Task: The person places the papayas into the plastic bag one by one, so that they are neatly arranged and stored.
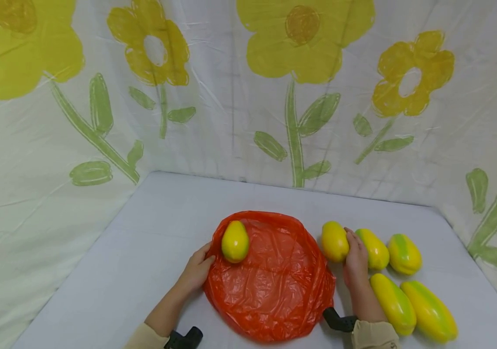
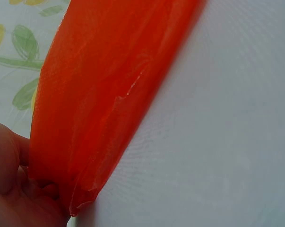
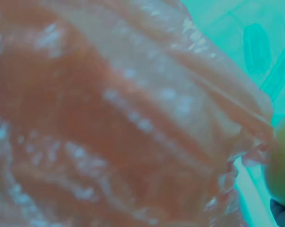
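A red plastic bag (image 1: 274, 281) stands on the table with its round mouth spread wide. My left hand (image 1: 199, 269) pinches the bag's left rim between thumb and fingers; the left wrist view shows the same hand (image 2: 24, 189) on the thin red wall. Inside the bag, by the left rim, lies one yellow-green papaya (image 1: 235, 242). Just beyond the bag's right rim, my right hand (image 1: 355, 257) grips another papaya (image 1: 334, 241) from its right side. That held papaya (image 3: 280, 163) shows at the right edge of the right wrist view, beside the crumpled bag.
Right of my right hand lie several more papayas, two at the back (image 1: 405, 254) and two longer ones (image 1: 429, 311) nearer the front. The white table (image 1: 143, 232) ends at a flower-printed cloth (image 1: 213, 121) behind and at the sides.
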A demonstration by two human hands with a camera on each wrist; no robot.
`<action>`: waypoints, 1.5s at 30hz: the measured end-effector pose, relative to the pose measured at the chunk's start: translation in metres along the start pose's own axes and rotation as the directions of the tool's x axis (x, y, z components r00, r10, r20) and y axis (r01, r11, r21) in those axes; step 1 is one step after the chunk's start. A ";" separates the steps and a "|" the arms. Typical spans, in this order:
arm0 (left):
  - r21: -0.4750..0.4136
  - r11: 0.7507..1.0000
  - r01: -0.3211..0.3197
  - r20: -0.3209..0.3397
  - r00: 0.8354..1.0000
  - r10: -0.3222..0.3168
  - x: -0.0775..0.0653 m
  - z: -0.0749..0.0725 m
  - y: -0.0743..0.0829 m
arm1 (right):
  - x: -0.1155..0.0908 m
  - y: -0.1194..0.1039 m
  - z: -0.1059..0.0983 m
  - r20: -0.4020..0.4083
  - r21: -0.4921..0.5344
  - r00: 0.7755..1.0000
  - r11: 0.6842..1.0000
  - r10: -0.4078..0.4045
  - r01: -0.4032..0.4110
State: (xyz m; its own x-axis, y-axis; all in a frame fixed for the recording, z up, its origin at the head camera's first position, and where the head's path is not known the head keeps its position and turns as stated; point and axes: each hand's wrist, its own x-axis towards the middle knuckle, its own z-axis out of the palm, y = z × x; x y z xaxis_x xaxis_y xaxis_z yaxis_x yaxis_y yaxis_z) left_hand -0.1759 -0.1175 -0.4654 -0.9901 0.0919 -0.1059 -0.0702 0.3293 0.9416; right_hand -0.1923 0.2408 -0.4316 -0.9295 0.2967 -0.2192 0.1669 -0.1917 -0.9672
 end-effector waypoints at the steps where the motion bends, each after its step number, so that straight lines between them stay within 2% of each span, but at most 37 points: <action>1: 0.002 1.000 0.001 0.002 1.000 -0.001 0.000 0.000 0.000 | 0.000 -0.001 0.000 0.002 -0.001 1.000 1.000 0.001 -0.001; 4: 0.009 1.000 0.003 0.004 1.000 -0.003 0.001 -0.001 -0.001 | 0.000 -0.004 0.003 -0.001 -0.005 1.000 1.000 -0.001 0.001; 9: 0.025 1.000 0.010 -0.007 1.000 -0.010 -0.001 -0.003 0.001 | 0.000 -0.007 0.013 0.038 -0.028 0.999 1.000 -0.011 0.012; 15: 0.019 1.000 0.020 0.009 1.000 -0.020 0.001 -0.001 0.001 | -0.002 -0.011 0.025 0.080 -0.041 0.997 0.999 -0.016 0.019; 18: 0.018 0.999 0.033 0.006 0.999 -0.033 0.002 0.000 0.000 | -0.003 -0.014 0.034 0.110 -0.066 0.994 0.997 -0.019 0.027; 25: 0.017 0.999 0.031 0.005 1.000 -0.031 0.002 0.000 0.001 | -0.001 -0.015 0.062 0.116 -0.132 0.991 0.988 -0.063 0.078; 34: 0.020 1.000 0.020 0.011 1.000 -0.020 0.002 0.000 0.000 | -0.004 -0.003 0.097 0.156 -0.154 0.986 0.985 -0.051 0.076; 45: 0.018 1.000 0.018 0.011 1.000 -0.018 0.004 0.000 -0.002 | -0.008 0.011 0.123 0.178 -0.210 0.983 0.974 -0.048 0.085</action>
State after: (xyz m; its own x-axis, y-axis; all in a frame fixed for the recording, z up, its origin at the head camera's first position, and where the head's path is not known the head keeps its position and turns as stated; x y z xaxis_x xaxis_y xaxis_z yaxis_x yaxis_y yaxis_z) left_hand -0.1793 -0.1182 -0.4681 -0.9873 0.0966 -0.1263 -0.0854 0.3477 0.9337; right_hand -0.2236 0.1214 -0.4251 -0.9800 0.1346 -0.1465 0.1525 0.0352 -0.9877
